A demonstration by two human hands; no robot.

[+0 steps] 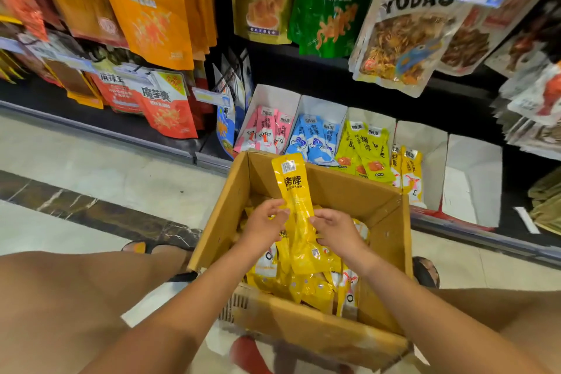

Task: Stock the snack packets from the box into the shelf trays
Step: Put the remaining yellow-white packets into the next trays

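"YUDAO" on a hanging pouch (403,30), "烤脖" on yellow packet (296,191)

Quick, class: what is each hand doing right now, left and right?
Left hand: closed, holding the yellow packets over the box.
Right hand: closed, holding the same yellow packets.

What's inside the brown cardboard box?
Loose yellow plastic snack packets; the left hand and right hand hold one long yellow packet above them. The floor of the brown cardboard box is covered.

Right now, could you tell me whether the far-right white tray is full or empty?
Empty: the tray shows only bare white walls inside.
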